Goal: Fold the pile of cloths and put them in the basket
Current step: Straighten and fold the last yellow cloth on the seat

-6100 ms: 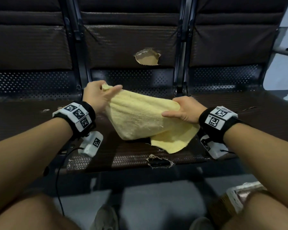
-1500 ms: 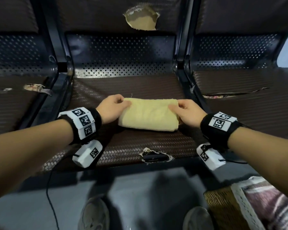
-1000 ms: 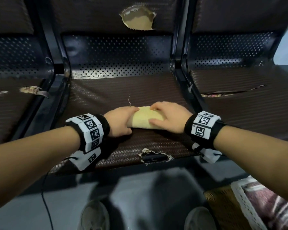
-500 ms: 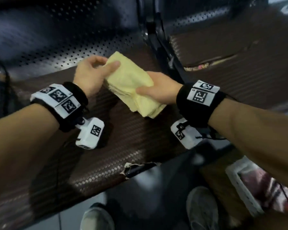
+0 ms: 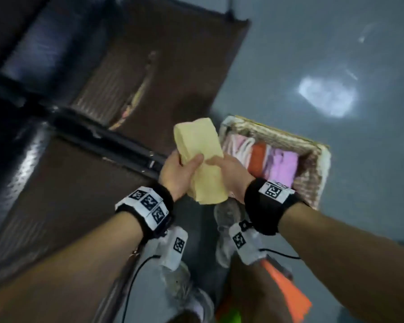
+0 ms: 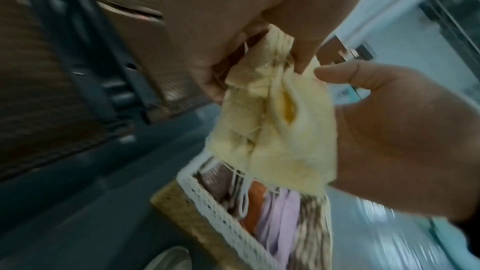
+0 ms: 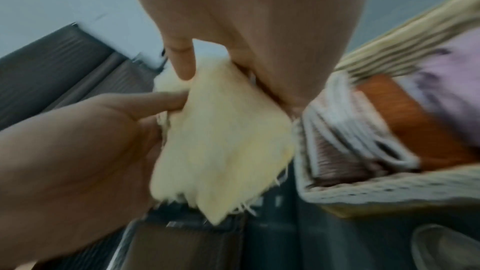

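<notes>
Place: beside the woven rectangular basket with a white lace-trimmed rim (image 5: 322, 159), which stands on the grey floor (image 5: 336, 43) next to the dark brown perforated metal seat (image 5: 56, 183).
Task's thing: the folded pale yellow terry cloth (image 5: 202, 157) is held in the air between both hands, its far end just beside the basket's near-left rim and not yet inside.
Left hand: the left hand (image 5: 176, 174) grips the cloth's left side, thumb laid across the top and fingers curled underneath.
Right hand: the right hand (image 5: 231, 173) grips the right side the same way, thumb on top; the wrist views show both thumbs pressing the bundle near each other.
Cloth state: folded into a thick oblong; loose threads hang from one frayed edge, seen in the right wrist view.
Basket contents: folded cloths stand on edge inside, a pink-and-white striped cloth (image 5: 239, 145), an orange cloth (image 5: 258, 157) and a lilac cloth (image 5: 285, 166).
Step in hand: by my reading, folding of this piece is done and it is being carried to the basket.
Next move: likely calls for shifting the bundle right over the opening, lowering it into a gap beside the stacked cloths, and releasing both grips without letting the folds spring open.
</notes>
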### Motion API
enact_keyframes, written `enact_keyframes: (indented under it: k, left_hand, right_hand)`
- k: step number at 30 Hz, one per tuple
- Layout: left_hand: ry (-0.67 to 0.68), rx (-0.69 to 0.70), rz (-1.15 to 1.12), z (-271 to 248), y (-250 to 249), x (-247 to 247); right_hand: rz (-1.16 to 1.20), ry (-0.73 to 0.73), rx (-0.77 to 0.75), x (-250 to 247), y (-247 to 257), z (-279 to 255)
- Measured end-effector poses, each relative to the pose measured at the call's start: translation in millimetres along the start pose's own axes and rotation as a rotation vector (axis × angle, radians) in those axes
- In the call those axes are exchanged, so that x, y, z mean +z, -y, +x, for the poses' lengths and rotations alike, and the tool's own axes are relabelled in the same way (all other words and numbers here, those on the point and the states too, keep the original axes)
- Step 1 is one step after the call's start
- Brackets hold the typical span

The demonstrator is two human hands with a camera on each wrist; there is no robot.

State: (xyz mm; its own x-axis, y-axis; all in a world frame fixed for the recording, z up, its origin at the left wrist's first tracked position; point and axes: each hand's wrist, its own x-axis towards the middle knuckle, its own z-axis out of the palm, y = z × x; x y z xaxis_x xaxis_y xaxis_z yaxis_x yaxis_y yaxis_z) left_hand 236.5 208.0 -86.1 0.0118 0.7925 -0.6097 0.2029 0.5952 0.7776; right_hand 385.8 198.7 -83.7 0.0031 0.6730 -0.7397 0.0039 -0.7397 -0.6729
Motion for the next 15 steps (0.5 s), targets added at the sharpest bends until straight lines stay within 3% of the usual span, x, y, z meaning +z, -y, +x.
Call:
enact_keyframes:
  k: [3, 6, 10, 15]
  left_hand:
    - [0.200, 0.033, 0.186, -2.0, -5.7, 63.7]
    - [0.310, 0.021, 0.305, 8.3, 0.2, 125.9]
    - [0.306, -0.010, 0.426, 44.6, 24.1, 193.0]
    - [0.174, 0.056, 0.713, 105.7, 70.3, 228.1]
  right_hand:
    - [0.090, -0.192, 0.023, -67.4, -18.3, -12.7]
    - [0.069, -0.316, 0.051, -122.6, -50.8, -11.8]
    - [0.032, -0.332, 0.101, -171.4, -94.7, 17.7]
    - [-0.072, -0.293, 0.139, -182.6, -132.0, 88.2]
